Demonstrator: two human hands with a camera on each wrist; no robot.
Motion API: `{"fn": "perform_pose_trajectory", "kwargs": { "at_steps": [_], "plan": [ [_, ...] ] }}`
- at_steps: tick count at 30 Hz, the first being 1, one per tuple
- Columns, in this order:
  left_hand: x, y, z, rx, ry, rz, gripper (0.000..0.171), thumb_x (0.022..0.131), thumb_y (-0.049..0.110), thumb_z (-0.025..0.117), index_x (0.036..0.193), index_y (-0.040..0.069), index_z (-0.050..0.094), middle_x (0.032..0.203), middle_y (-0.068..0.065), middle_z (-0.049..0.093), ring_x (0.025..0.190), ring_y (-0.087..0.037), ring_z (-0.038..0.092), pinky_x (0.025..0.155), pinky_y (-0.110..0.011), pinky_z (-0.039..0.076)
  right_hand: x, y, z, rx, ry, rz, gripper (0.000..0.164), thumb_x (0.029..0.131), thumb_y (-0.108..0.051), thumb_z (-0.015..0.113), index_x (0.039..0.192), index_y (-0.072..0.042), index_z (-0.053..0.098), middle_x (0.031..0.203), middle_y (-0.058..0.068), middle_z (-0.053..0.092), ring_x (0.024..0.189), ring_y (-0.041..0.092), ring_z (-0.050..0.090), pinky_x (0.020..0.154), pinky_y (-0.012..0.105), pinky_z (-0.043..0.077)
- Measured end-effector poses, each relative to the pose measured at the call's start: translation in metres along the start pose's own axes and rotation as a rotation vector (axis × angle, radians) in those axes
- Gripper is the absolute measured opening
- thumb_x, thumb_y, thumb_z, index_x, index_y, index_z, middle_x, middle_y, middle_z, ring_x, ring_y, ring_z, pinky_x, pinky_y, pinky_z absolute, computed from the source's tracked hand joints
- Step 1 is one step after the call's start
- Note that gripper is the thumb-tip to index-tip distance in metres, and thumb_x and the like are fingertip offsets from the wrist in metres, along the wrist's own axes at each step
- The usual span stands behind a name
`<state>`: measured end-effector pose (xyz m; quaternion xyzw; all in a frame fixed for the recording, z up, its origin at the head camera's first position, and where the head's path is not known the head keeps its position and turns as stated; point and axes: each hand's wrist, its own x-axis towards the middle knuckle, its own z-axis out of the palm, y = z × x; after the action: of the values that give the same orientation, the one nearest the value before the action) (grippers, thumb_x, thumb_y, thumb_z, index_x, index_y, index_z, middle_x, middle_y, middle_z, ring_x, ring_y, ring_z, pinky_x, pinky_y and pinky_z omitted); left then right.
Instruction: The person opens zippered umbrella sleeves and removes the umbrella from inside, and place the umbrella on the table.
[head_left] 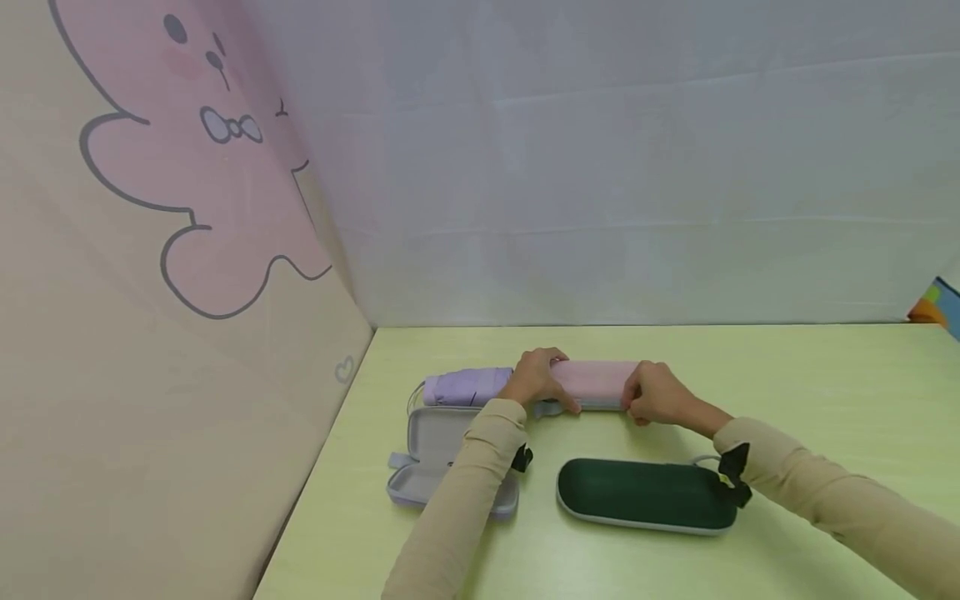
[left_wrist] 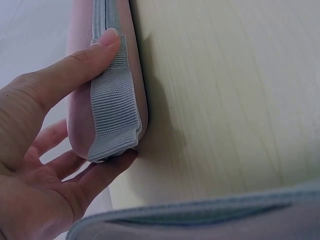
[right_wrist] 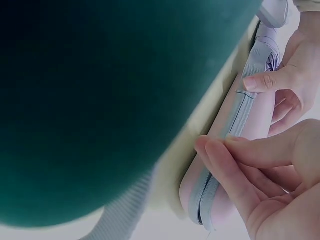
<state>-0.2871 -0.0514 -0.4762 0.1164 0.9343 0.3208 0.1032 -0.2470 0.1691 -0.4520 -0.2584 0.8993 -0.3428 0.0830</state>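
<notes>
A pink zip-up case (head_left: pixel 596 382) lies near the back of the table. My left hand (head_left: pixel 535 377) grips its left end, thumb on the grey ribbed strap (left_wrist: pixel 116 107) beside the zipper, other fingers round the far side. At the right part of the case is my right hand (head_left: pixel 660 394). Its thumb and index finger pinch the zipper pull along the grey zipper (right_wrist: pixel 239 117); the pull itself is mostly hidden by the fingertips. Toward the case's right end, a dark gap shows between the zipper tapes.
A folded lilac umbrella (head_left: pixel 468 387) lies left of the pink case. In front of it, a lilac case (head_left: pixel 435 433) stands open, partly behind my left sleeve. A dark green case (head_left: pixel 645 494) lies closed below my right hand. Walls of fabric stand left and behind.
</notes>
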Motion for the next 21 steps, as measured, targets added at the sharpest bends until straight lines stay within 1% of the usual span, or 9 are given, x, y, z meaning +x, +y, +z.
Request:
{"fn": "perform_pose_trajectory", "kwargs": {
  "at_steps": [5,13,21],
  "plan": [
    [-0.001,0.001,-0.001,-0.010,-0.002,-0.004,0.080,0.050,0.028,0.095,0.122,0.015,0.062,0.121,-0.002,0.060,0.108,-0.019,0.054,0.089,-0.032,0.046,0.002,-0.001,0.000,-0.012,-0.006,0.003,0.014,0.063,0.013,0.059,0.064,0.002,0.069,0.051,-0.002,0.059,0.043,0.009,0.051,0.043,0.026,0.044],
    [0.002,0.001,0.001,-0.004,0.002,-0.013,0.080,0.048,0.031,0.096,0.120,0.017,0.063,0.120,-0.001,0.060,0.106,-0.017,0.054,0.088,-0.031,0.046,0.007,-0.006,0.001,-0.013,-0.025,-0.033,0.016,0.063,0.014,0.058,0.063,0.002,0.069,0.049,-0.002,0.057,0.041,0.007,0.046,0.041,0.025,0.040],
    [0.000,0.001,0.001,-0.022,0.004,-0.023,0.081,0.049,0.030,0.096,0.121,0.017,0.063,0.120,0.000,0.060,0.108,-0.019,0.054,0.088,-0.032,0.046,0.014,-0.011,0.005,-0.041,-0.032,-0.070,0.018,0.065,0.013,0.059,0.058,0.000,0.068,0.046,-0.005,0.056,0.039,0.005,0.045,0.041,0.024,0.041]
  ]
}}
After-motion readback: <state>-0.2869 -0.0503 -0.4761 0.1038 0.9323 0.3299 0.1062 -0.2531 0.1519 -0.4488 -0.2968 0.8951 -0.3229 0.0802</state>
